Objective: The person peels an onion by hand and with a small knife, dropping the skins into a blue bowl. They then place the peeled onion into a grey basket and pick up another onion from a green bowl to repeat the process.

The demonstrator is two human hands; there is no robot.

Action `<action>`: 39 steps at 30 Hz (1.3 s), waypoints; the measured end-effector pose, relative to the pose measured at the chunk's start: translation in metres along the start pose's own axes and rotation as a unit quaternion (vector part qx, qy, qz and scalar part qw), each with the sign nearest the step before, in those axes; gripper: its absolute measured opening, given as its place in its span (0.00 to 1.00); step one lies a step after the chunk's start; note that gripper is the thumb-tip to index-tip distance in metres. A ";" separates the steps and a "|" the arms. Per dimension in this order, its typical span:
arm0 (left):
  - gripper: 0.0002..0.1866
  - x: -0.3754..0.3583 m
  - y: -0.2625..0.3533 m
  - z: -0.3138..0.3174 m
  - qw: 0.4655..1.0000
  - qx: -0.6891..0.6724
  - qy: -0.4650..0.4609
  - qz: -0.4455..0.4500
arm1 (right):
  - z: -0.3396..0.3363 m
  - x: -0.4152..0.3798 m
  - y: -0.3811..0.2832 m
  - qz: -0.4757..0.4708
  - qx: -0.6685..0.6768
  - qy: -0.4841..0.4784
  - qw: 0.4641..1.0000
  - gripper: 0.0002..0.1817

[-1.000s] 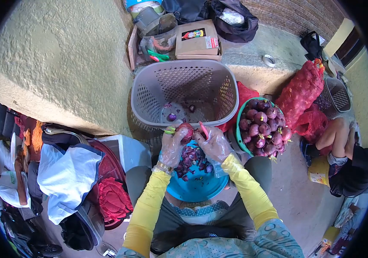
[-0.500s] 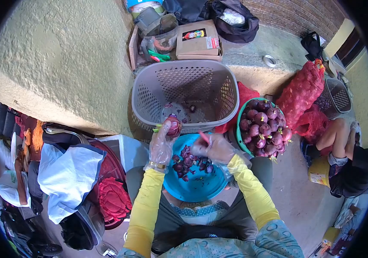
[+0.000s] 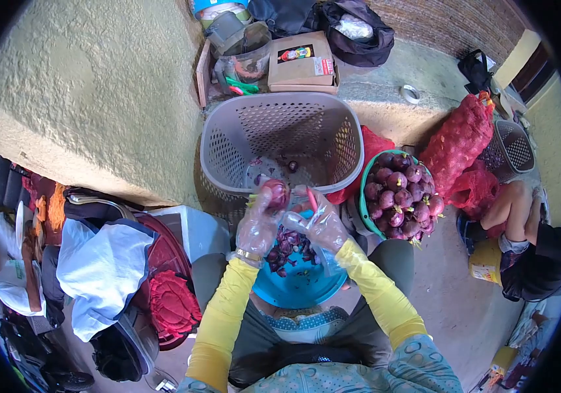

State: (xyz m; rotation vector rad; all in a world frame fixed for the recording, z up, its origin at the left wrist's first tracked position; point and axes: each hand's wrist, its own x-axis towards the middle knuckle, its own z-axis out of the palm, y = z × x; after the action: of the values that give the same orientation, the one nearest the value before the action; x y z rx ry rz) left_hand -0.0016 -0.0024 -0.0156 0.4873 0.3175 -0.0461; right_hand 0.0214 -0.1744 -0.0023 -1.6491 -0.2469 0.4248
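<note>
My left hand (image 3: 255,226), in a clear plastic glove, is closed round a red onion (image 3: 279,194) with a green sprout. It is raised over the front rim of the grey perforated basket (image 3: 211,171). Close beside it on the right, my gloved right hand (image 3: 328,228) grips a small pink-handled tool (image 3: 311,198); its working end cannot be made out. Below both hands sits a blue basin (image 3: 297,293) containing purple onion skins (image 3: 288,252). Inside the basket lie a small dark onion (image 3: 293,166) and some scraps of skin.
A green-rimmed tub (image 3: 363,196) heaped with red onions (image 3: 400,190) stands at my right. Behind it leans a full red mesh sack (image 3: 459,141). A cardboard box (image 3: 301,60) rests on the ledge. One person sits at the right (image 3: 513,216), another at the far left (image 3: 21,275).
My left hand has shifted right with the onion. My right hand has moved slightly right, its pink-handled tool now higher and more upright beside the onion.
</note>
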 end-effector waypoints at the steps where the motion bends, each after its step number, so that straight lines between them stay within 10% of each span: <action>1: 0.21 -0.003 -0.002 0.005 0.999 0.017 -0.021 -0.025 | 0.007 0.004 0.005 -0.043 0.006 0.032 0.999 0.41; 15: 0.23 -0.004 -0.014 0.005 0.999 0.034 -0.014 0.021 | 0.010 0.005 0.011 -0.048 0.054 0.046 0.996 0.20; 24: 0.23 -0.006 -0.012 0.006 1.000 -0.008 0.019 -0.007 | 0.018 0.000 -0.007 -0.086 0.057 0.068 0.992 0.35; 32: 0.19 -0.011 -0.002 0.024 0.992 0.044 -0.109 -0.041 | 0.010 0.002 -0.009 -0.035 0.090 0.049 0.994 0.24; 39: 0.25 -0.002 -0.011 0.002 0.999 0.014 -0.031 -0.011 | 0.010 0.007 0.005 0.025 0.122 0.028 0.992 0.22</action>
State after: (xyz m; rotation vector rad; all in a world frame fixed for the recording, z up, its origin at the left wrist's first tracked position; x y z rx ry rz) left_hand -0.0044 -0.0128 -0.0184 0.5084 0.2619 -0.0874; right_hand 0.0235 -0.1632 -0.0086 -1.4275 -0.1061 0.4281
